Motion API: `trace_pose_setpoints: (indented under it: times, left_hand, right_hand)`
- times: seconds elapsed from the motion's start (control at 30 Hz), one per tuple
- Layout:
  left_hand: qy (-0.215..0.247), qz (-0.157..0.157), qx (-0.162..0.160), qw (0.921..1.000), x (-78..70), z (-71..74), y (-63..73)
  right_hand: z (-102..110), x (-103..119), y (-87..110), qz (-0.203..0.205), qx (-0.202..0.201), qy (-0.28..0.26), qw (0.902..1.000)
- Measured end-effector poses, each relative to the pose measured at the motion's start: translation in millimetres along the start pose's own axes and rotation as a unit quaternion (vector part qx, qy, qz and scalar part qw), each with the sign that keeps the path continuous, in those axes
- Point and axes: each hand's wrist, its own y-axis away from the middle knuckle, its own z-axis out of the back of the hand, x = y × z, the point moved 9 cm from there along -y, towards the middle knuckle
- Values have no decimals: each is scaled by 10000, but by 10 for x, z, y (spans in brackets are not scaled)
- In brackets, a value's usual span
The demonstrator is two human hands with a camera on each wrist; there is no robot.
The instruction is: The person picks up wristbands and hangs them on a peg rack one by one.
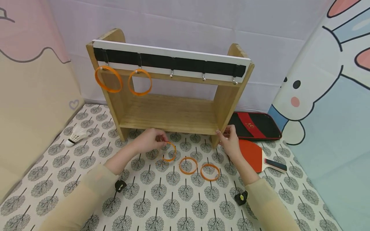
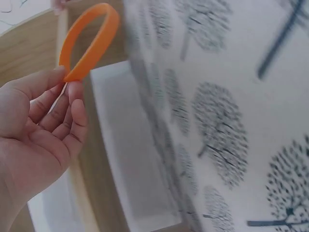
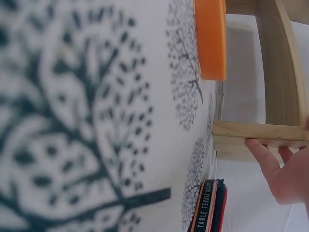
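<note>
My left hand point(image 1: 152, 140) pinches an orange ring point(image 2: 91, 46) between thumb and fingertips, held up in front of the shelf's lower board. My right hand point(image 1: 229, 142) rests its fingers against the right side panel of the wooden shelf point(image 1: 173, 112), near its foot. Two more orange rings, one point(image 1: 188, 166) beside the other point(image 1: 210, 172), lie on the patterned cloth between the hands. On the shelf's upper front, a black strip point(image 1: 156, 61) carries a row of metal hooks. From the two leftmost hooks hang a ring point(image 1: 108, 79) and another ring point(image 1: 140, 82).
At the left lies a shuttlecock point(image 1: 76, 136). Right of the shelf are a black and red racket case point(image 1: 254, 126) and a red table tennis racket point(image 1: 251, 155). Fabric walls point(image 1: 188, 19) stand behind and at both sides.
</note>
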Motion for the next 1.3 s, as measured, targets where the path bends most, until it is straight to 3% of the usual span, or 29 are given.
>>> trace_pose_setpoints:
  times: [0.23,0.43,0.67,0.83,1.07,1.3]
  left_hand:
    - [148,70,-450,9989,-215,146,119]
    - [396,88,-1187,9921,-387,325,248]
    - [796,31,-1966,9772,-565,558,395]
    - [1101,27,-2298,9670,-680,701,463]
    - [1570,-15,-2638,9517,-780,873,472]
    - [1949,-213,-3151,9286,-925,1064,471]
  right_hand:
    - [-9,-82,-34,-66,14,19,10000]
    - [-1,-348,-151,-110,-65,69,9999]
    - [4,-422,-154,-120,-198,-64,9997]
    - [-4,-442,-128,-285,-217,-168,9992]
    - [4,-342,-80,-306,-550,-258,9977]
    - [6,-353,-111,-366,-845,-41,9957]
